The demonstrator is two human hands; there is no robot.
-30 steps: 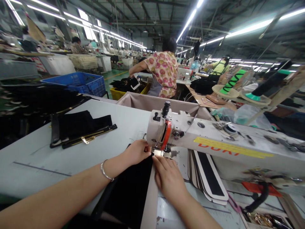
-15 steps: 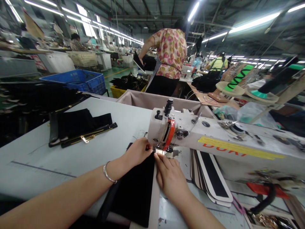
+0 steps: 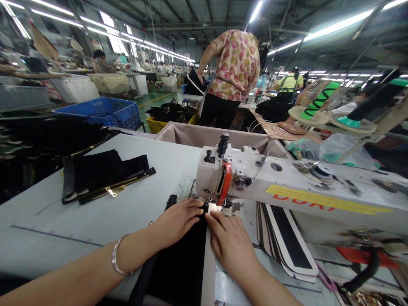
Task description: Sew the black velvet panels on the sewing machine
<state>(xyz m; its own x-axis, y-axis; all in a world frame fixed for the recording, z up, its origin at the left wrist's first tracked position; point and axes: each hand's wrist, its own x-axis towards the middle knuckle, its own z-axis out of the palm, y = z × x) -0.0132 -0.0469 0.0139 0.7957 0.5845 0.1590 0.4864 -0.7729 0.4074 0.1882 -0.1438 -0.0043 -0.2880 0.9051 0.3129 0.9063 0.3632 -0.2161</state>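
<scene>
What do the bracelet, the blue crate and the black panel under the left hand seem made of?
The bracelet looks like polished, silver-coloured metal, given its bright highlights. The blue crate is probably smooth plastic, being evenly coloured. The black panel may be velvety fabric: its matte face barely reflects.

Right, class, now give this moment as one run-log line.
left hand: flat on black fabric | right hand: beside it, near needle | sewing machine: above fingertips | bracelet: left wrist

Your camera sits on your head, facing forward and down from over the table's (image 3: 105,208) near edge. It sees your left hand (image 3: 178,219) and right hand (image 3: 231,238) from close above, the machine (image 3: 255,174) just beyond, then, past the far edge, the room (image 3: 191,25) in depth.
</scene>
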